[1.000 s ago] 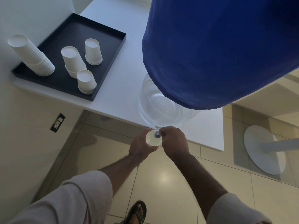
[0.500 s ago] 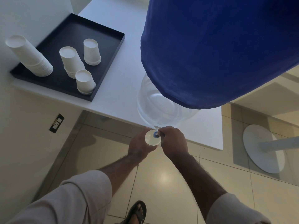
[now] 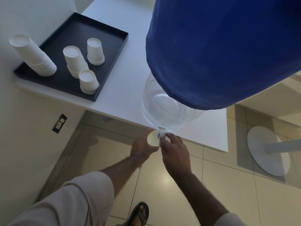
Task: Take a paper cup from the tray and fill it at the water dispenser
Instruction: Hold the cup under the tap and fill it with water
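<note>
At the lower centre of the frame, a paper cup (image 3: pixel 153 138) is held by the left hand (image 3: pixel 142 147) under the tap (image 3: pixel 160 134) of the water dispenser (image 3: pixel 169 110); the tap is pinched by the right hand (image 3: pixel 175 152). The tray (image 3: pixel 104 30) is seen at the upper left.

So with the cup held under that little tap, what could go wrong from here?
The paper cup is held past the table edge over bare floor tiles, so an overflow or a slip of the left hand would probably wet the floor by the sandalled foot. The right hand works the tap; closing it late could overfill the cup.
</note>
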A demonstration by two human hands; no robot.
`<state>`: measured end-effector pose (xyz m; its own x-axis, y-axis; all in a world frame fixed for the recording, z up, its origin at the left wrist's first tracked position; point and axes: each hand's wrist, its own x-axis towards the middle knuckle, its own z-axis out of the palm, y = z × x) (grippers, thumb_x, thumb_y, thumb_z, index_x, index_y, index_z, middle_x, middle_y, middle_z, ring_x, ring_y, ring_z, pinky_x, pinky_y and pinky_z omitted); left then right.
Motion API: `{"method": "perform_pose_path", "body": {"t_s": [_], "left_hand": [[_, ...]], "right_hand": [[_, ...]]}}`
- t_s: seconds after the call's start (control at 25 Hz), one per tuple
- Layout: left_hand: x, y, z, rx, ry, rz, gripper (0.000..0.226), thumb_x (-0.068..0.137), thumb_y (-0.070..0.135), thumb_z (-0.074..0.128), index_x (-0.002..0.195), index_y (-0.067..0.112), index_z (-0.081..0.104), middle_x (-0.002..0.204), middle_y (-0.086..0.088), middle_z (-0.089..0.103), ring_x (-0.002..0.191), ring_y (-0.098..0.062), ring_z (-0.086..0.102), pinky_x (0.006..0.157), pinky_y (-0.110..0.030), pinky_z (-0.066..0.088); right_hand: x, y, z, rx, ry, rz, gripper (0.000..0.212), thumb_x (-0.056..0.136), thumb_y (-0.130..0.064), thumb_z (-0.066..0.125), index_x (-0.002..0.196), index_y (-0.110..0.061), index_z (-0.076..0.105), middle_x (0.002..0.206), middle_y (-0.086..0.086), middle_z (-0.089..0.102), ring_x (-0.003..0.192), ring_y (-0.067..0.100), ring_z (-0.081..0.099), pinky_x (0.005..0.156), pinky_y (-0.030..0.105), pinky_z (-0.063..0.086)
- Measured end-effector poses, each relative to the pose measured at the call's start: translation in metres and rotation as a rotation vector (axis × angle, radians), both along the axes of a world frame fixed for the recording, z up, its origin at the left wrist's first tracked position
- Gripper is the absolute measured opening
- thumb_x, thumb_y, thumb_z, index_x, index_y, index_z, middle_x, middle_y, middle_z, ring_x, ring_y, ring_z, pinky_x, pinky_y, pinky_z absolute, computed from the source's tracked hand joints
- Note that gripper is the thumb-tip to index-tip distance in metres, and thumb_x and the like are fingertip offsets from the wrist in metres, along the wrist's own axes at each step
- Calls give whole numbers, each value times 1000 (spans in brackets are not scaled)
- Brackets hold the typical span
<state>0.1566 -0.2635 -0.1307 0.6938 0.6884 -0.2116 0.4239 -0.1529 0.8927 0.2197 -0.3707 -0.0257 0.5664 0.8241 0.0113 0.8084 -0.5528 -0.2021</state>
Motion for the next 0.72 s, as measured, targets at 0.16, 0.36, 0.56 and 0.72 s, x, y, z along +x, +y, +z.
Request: {"method": "perform_pose_path", "body": {"t_s": [0.16, 0.36, 0.56, 0.72], "left_hand": [[-2, 1, -3, -16, -21, 2, 63, 66, 34, 94, 121, 31, 64, 108, 13, 73, 95, -11, 69, 84, -40, 60], [-2, 2, -7, -10, -1, -1, 69, 64, 32, 96, 123, 36, 60, 108, 20, 67, 99, -8, 64, 91, -36, 59], [0, 2, -8, -1, 20, -11, 72, 62, 35, 96, 123, 39, 57, 106, 22, 65, 99, -9, 64, 89, -36, 59], [-1, 3, -10, 24, 33, -26, 72, 63, 32, 95, 124, 38, 58, 105, 23, 65, 99, -8, 64, 88, -36, 60]], "right_hand": [[3, -4, -10, 309, 257, -224, 33, 93, -34, 58, 122, -21, 64, 117, -8, 64, 106, 11, 56, 81, 25, 47], [9, -8, -26, 465, 536, -580, 27, 95, -26, 57, 118, -16, 68, 110, -4, 69, 91, 15, 64, 75, 20, 46], [17, -6, -43, 399, 778, -755, 30, 94, -16, 56, 121, -12, 66, 109, 7, 73, 99, 25, 67, 92, 45, 53], [21, 5, -50, 387, 954, -814, 32, 92, -13, 58, 124, -14, 65, 99, 8, 73, 71, 22, 67, 66, 34, 56]]}}
